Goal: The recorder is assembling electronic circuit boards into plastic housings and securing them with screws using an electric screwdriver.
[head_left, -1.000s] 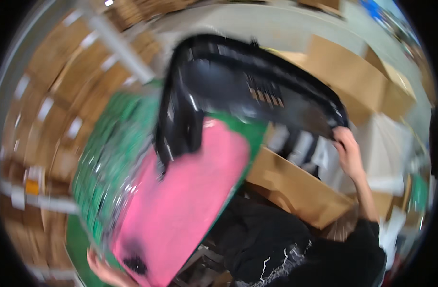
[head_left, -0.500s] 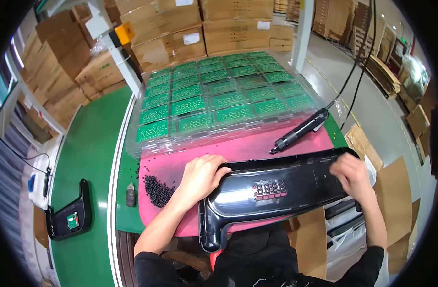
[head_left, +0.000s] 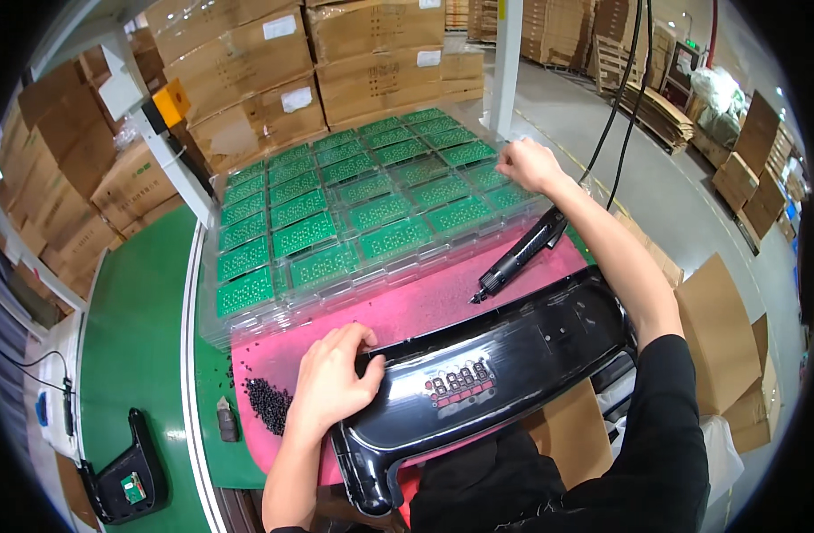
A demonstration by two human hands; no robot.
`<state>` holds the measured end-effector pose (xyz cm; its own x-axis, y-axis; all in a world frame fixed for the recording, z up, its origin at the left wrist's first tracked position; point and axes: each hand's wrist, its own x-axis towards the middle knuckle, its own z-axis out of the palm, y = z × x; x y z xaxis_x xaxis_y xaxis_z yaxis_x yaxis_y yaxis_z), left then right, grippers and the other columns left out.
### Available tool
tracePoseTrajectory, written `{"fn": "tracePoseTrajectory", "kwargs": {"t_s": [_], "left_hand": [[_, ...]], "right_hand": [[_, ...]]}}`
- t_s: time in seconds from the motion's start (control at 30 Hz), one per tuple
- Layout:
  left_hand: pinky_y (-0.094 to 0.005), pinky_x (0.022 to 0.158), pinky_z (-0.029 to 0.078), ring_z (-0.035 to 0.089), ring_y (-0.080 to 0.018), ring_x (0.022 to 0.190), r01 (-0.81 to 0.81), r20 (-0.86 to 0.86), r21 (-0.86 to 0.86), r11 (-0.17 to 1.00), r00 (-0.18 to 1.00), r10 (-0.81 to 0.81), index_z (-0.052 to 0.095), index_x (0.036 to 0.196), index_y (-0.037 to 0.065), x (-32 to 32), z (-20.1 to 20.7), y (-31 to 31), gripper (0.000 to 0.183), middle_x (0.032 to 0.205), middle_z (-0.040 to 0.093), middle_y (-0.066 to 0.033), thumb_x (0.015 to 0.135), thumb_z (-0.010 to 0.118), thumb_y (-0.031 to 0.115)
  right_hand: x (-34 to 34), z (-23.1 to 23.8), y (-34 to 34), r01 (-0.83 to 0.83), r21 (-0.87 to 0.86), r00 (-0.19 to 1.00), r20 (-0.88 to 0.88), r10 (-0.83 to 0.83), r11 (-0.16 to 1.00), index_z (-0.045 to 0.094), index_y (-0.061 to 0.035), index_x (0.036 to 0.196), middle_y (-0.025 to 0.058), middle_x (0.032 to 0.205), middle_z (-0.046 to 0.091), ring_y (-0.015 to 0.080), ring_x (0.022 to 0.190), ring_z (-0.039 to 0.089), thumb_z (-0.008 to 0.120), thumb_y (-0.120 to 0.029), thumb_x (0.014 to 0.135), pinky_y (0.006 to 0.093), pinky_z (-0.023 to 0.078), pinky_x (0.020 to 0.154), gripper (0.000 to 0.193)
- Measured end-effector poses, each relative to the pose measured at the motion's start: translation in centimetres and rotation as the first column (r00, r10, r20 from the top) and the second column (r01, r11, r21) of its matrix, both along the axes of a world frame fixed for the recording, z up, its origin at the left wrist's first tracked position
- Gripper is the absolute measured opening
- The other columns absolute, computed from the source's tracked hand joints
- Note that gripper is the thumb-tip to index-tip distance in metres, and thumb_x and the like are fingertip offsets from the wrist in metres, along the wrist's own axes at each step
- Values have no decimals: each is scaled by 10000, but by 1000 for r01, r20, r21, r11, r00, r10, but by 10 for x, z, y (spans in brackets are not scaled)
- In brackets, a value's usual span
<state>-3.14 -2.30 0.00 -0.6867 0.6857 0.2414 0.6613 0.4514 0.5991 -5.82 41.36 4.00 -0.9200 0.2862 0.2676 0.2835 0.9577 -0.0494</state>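
A long black plastic housing with a digit-display window lies across the pink mat in front of me. My left hand holds it by its left end, thumb on the upper rim and fingers curled at the far edge. Past the housing, my right hand is at the right edge of the stacked clear trays of green circuit boards. Its fingers are bent and pressed together beside a board; what they hold, if anything, is hidden. A black electric screwdriver rests between trays and housing.
Small black screws lie heaped at the mat's left. Left of them sits a dark lump. Another black housing with a board is on the green surface. Black cables hang at right, above open cartons.
My right hand has left the housing's right end and reached up and forward to the trays' right edge. My left hand stays on the housing. The whole view has shifted.
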Motion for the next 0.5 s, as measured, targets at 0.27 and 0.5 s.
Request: {"fn": "tracePoseTrajectory", "kwargs": {"t_s": [0.27,0.5], "left_hand": [[-434,706,484,642,-316,806,-41,-155,-89,995,987,27,621,824,59,2,-5,5,171,801,632,-97,816,718,200],[-438,696,474,641,-323,801,-62,-133,-41,997,990,56,623,812,57,1,-10,7,184,794,641,-98,801,734,204]], "right_hand": [[-31,-37,6,-141,304,986,130,106,942,661,-157,1199,45,1411,497,261,1310,442,609,-89,801,443,442,1016,408],[-23,-26,-8,-177,472,984,115,138,864,534,14,1300,97,1444,454,269,1339,406,613,-26,753,397,387,1068,554]]}}
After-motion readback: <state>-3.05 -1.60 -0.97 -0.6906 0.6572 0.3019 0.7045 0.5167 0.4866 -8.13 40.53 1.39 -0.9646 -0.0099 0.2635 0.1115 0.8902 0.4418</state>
